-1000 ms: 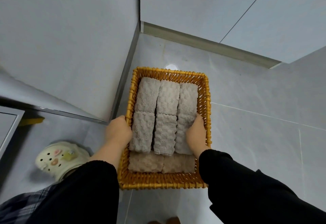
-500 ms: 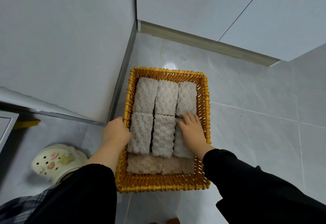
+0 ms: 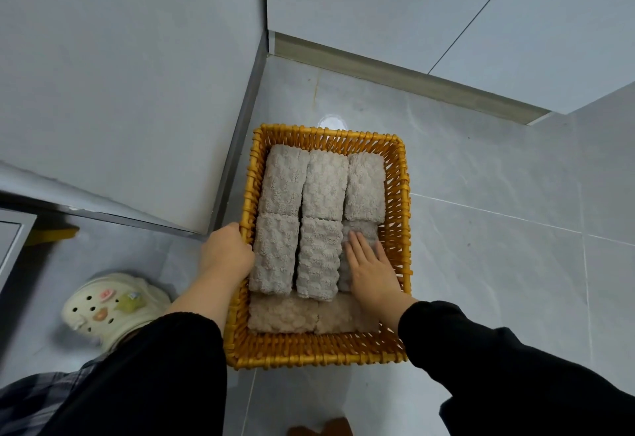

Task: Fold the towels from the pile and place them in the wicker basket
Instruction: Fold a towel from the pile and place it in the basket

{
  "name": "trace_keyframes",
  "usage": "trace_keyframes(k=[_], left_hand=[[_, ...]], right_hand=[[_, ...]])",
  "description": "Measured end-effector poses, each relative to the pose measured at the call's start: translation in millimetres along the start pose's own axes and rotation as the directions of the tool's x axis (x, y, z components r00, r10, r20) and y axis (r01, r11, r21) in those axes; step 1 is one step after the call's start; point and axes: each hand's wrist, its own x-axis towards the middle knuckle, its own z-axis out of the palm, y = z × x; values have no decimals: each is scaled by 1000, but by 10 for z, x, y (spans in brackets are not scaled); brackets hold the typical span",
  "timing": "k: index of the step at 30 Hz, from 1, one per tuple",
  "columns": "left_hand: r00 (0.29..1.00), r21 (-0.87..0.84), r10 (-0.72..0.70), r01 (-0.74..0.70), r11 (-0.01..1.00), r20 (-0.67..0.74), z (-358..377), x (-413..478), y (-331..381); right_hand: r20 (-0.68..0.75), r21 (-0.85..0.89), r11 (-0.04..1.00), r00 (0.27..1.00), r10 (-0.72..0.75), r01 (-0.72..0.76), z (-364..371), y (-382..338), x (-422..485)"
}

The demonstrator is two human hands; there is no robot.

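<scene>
The wicker basket (image 3: 328, 355) sits on the tiled floor (image 3: 498, 263), its left rim just beside the base edge of a grey wall (image 3: 120, 92). Its far rim is well apart from the skirting (image 3: 412, 81), and open floor spreads to the right. Six folded grey towels (image 3: 323, 191) fill it in two rows of three, lying over beige towels (image 3: 281, 313) at the near end, and a narrow gap runs along the right wall. The left hand (image 3: 225, 257) curls over the left rim and seems to grip it, though the fingertips are hidden. The right hand (image 3: 372, 272) lies flat, fingers straight, on the near-right towel (image 3: 359, 229). A cream shoe (image 3: 110, 305) stands left of the basket.
</scene>
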Motion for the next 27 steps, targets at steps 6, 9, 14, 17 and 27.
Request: trace_keyframes(k=[6, 9, 14, 17, 27], left_hand=[[1000, -11, -1, 1, 1000, 20, -23, -13, 6], [1000, -13, 0, 1, 1000, 20, -10, -4, 0], [1000, -20, 3, -2, 1000, 29, -6, 8, 11], [999, -41, 5, -4, 999, 35, 1, 20, 0], [998, -162, -56, 56, 985, 7, -36, -142, -28]], right_hand=[[22, 342, 921, 981, 191, -187, -43, -90, -25], [-145, 502, 851, 954, 262, -158, -140, -264, -16], [-191, 219, 973, 981, -31, 73, 11, -498, 123], [-42, 101, 993, 997, -65, 69, 57, -304, 299], [-165, 152, 984, 984, -70, 96, -54, -398, 244]])
